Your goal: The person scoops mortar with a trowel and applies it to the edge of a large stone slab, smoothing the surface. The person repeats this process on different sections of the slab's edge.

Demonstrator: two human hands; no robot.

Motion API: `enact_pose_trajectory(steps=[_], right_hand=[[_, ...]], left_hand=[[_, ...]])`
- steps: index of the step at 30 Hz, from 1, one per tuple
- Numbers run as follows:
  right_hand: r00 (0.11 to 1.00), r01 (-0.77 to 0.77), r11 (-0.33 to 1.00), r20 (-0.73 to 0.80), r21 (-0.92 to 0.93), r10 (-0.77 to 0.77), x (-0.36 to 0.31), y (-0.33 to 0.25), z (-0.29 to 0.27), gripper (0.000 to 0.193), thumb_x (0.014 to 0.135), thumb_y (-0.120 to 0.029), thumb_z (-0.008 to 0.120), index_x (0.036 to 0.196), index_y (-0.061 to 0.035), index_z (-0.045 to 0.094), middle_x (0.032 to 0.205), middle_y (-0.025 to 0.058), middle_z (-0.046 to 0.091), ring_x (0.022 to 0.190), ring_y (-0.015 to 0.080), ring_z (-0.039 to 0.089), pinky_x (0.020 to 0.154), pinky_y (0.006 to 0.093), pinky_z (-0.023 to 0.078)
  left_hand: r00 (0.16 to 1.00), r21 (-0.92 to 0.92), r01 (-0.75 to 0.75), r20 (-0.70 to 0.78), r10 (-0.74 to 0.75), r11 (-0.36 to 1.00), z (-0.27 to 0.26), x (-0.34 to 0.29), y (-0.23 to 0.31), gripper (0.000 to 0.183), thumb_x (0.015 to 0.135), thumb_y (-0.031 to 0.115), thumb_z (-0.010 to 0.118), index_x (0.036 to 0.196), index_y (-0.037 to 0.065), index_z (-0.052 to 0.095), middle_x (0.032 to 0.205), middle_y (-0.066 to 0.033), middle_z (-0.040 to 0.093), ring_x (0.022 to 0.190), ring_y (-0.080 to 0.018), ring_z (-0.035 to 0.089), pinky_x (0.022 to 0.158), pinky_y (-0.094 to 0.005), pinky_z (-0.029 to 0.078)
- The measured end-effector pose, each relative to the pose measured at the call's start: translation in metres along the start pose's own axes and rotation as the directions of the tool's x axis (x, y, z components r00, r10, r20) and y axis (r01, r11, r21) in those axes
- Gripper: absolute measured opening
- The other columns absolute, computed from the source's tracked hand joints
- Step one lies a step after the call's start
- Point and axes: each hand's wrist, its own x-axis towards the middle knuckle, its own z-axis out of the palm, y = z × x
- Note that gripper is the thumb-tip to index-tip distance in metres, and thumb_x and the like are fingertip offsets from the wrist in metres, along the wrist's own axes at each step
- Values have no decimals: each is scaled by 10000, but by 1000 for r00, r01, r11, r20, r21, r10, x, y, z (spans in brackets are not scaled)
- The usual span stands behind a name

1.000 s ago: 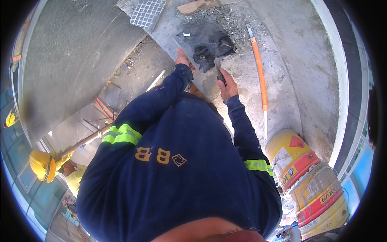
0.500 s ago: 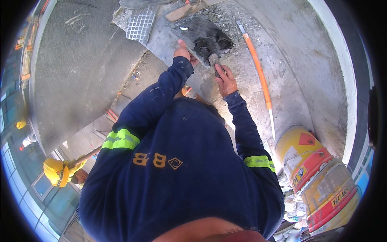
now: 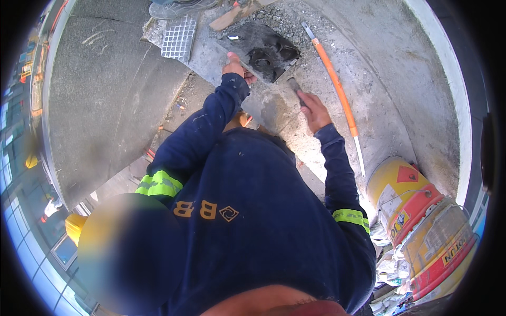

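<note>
Near the top middle lies a flat dark board [image 3: 243,46] with a glossy black paste [image 3: 259,62] heaped on its near half. My left hand [image 3: 235,68] is closed on the board's near-left edge, thumb on top and fingers curled below. To the right, my right hand [image 3: 315,112] grips a small putty knife [image 3: 295,87]; its exact blade shape is hard to make out. The knife's tip points up and left, a short gap away from the board's near corner. A small white scrap [image 3: 233,38] sits on the board.
An orange-sleeved rod [image 3: 337,79] lies on the dusty concrete at right. Stacked yellow and red buckets [image 3: 398,189] stand lower right. A white grid tray [image 3: 179,40] and a wooden strip [image 3: 240,15] are beyond the board. At left, a yellow helmet [image 3: 75,227] shows beside a blurred patch.
My right hand has drawn the putty knife off the board's near corner, moving right and toward me. My left hand keeps its hold on the board. The whole view has shifted slightly.
</note>
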Motion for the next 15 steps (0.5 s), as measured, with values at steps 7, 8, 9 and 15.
enact_pose_trajectory(steps=[7,8,9,15], right_hand=[[886,-456,732,338,506,317,32,-10,-53,352,1036,-199,406,1343,-37,462,855,53,608,568,100,551,481,246,458],[879,-467,729,356,501,318,34,-8,-53,363,1037,-216,408,1350,-37,452,858,57,609,556,102,547,476,243,454],[871,-478,725,373,496,318,36,-8,-53,376,1038,-233,410,1357,-37,443,861,62,609,544,105,543,470,241,451],[847,-525,677,393,517,357,43,-8,-34,375,1016,-147,436,1375,-42,418,910,70,605,554,108,555,455,244,458]], left_hand=[[997,1,72,-19,-72,997,-15,-1,-7,710,976,594,311,1223,-58,450,1120,-249,602,935,-352,606,832,-492,525],[995,-7,92,-29,-92,996,-20,2,-12,716,974,596,316,1232,-61,439,1145,-257,589,950,-360,600,841,-496,522],[993,-11,109,-39,-110,994,-24,6,-16,729,972,600,318,1255,-64,422,1163,-264,577,971,-371,591,849,-501,520],[980,-125,179,-65,-188,976,-44,19,-32,796,976,602,304,1333,-107,367,1235,-301,531,1107,-429,541,883,-524,511]])
